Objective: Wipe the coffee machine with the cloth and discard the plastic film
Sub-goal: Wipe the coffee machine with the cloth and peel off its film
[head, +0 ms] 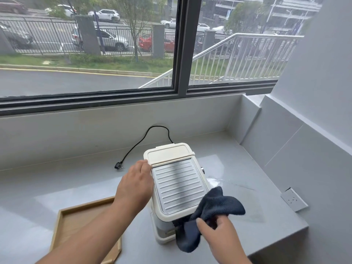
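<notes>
The cream coffee machine [176, 184] stood on the grey table [247, 235] below the window, its ribbed metal top facing up. The left hand [134, 184] lay flat against the machine's left side, fingers together. The right hand [216, 228] pinched a dark blue cloth [213, 208] at the machine's front right corner, the cloth bunched and touching it. A clear plastic film [245, 199] lay flat on the table just right of the machine. A wooden tray [62, 225] sat near the left forearm, and the black power cord [142, 142] trailed behind, unplugged

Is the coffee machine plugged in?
Unplugged: the power cord runs from the coffee machine and its plug lies loose on the counter.
</notes>
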A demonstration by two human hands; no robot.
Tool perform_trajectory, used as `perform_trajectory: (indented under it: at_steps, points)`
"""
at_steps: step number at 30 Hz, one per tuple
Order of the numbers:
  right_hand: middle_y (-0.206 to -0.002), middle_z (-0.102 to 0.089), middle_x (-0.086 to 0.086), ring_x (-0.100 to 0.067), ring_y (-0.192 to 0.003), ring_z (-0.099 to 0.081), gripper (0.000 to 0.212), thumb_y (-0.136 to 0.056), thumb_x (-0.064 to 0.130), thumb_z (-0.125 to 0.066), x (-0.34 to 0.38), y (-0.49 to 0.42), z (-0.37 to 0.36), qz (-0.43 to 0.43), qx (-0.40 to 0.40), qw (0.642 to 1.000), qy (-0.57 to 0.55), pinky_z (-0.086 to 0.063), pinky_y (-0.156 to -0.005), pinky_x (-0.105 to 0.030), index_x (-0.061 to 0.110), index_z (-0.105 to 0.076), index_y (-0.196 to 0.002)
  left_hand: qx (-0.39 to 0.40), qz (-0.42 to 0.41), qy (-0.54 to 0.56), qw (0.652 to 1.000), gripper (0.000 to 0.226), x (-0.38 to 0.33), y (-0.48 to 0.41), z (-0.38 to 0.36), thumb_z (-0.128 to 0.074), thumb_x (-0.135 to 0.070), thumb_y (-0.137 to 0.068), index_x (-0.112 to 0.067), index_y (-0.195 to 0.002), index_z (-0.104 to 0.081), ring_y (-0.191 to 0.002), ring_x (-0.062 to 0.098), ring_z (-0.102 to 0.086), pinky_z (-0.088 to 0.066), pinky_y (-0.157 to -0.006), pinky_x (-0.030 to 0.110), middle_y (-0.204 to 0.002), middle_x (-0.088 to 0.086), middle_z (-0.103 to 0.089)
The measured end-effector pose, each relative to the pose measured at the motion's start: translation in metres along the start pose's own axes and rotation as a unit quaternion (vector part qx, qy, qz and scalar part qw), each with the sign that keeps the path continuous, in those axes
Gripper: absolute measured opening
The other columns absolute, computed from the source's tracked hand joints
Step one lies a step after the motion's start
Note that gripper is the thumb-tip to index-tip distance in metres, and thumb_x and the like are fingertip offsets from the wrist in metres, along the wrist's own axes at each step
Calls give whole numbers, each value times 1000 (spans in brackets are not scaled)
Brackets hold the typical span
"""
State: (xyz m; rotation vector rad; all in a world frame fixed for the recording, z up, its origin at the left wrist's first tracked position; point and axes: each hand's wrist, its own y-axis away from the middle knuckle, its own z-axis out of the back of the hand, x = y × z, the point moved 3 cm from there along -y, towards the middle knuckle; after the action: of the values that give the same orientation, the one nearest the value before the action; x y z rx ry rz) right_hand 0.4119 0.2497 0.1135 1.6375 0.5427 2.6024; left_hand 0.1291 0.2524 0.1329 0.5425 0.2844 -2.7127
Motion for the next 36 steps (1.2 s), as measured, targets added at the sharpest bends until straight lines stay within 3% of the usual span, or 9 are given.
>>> perform_trajectory:
  at_steps: [2,7,10,14,17,22,26,29,36]
  points:
    - [-75,-77,17,5,-74,-70,16,-76,18,-89,6,10,-16,23,-18,1000,4,-46,-69,-2,25,-76,-78,-6,-8,5,1000,31,3,0,2,-47,-19,-102,-15,-130,-61,-135,25,-49,-46,-107,42,-149,2,-53]
    - [-88,-80,17,-1,-83,-76,32,-72,15,-93,17,34,-42,25,17,999,22,-59,-85,-19,44,-81,-77,-52,-81,13,995,20,10,11,16,-60,-34,-99,-25,-113,-72,-114,17,-63,-54,-88,35,-130,-11,-65]
    - [-96,-74,36,12,-87,-72,48,-76,20,-88,27,41,-51,93,43,992,68,-50,-87,-4,64,-75,-87,-18,-112,36,993,18,14,21,20,-54,-46,-97,-38,-106,-66,-95,4,-64,-54,-75,28,-123,-24,-58]
    - [-117,-70,18,7,-98,-65,43,-89,41,-71,42,51,-79,154,117,954,227,-36,-85,2,40,-65,-132,59,-59,74,994,18,22,26,25,-52,-59,-87,-42,-90,-58,-77,-2,-62,-47,-64,24,-100,-28,-59]
    - [-99,-80,12,-5,-73,-74,72,-55,52,-93,69,56,-88,236,78,889,383,-54,-64,-13,40,-74,-124,149,10,150,977,11,28,32,25,-59,-53,-80,-44,-84,-64,-77,-6,-63,-47,-61,20,-89,-32,-69]
    - [-121,-68,-3,-27,-106,-65,34,-97,34,-49,117,31,-110,325,118,793,501,-46,-79,-36,23,-52,-129,297,163,379,861,42,36,48,24,-48,-60,-97,-33,-80,-75,-76,13,-75,-66,-72,41,-89,-1,-79]
    - [-123,-55,-10,-32,-108,-52,32,-96,23,-51,134,3,-130,382,133,702,586,-43,-85,-43,15,-56,-126,383,243,504,735,74,44,58,19,-36,-85,-90,-29,-117,-76,-94,29,-74,-62,-76,42,-117,12,-76]
    - [-115,-54,-8,-31,-103,-49,30,-95,22,-50,141,-13,-138,443,153,660,587,-42,-84,-43,14,-58,-123,378,280,589,657,67,44,58,10,-40,-77,-96,-25,-124,-73,-99,40,-73,-62,-82,48,-118,20,-72]
    - [-117,-63,4,-23,-93,-55,39,-92,23,-49,139,-28,-97,509,167,706,464,-49,-86,-33,26,-64,-128,173,352,638,662,25,48,27,-3,-59,-26,-104,-5,-116,-65,-80,37,-75,-65,-74,41,-97,16,-75]
